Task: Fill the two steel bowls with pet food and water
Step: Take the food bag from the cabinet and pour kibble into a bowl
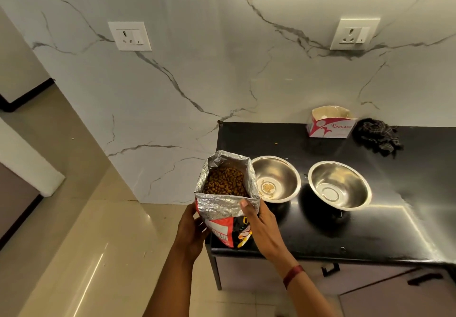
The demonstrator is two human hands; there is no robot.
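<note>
An open pet food bag (225, 203), foil-lined with a red and black print, stands at the left end of the black counter (370, 230). Brown kibble (225, 183) fills it near the top. My left hand (191, 230) grips the bag's left side and my right hand (261, 223) grips its right side, thumb on the folded foil rim. Just right of the bag sits a steel bowl (275, 178) with a few kibble bits at its bottom. A second steel bowl (339, 184), with nothing in it, stands further right.
A red and white cardboard box (330, 124) and a dark crumpled cloth (377, 135) lie at the back of the counter by the marble wall. One stray kibble (276, 143) lies behind the bowls. Cabinet handles (330, 268) sit under the counter. Tiled floor stretches left.
</note>
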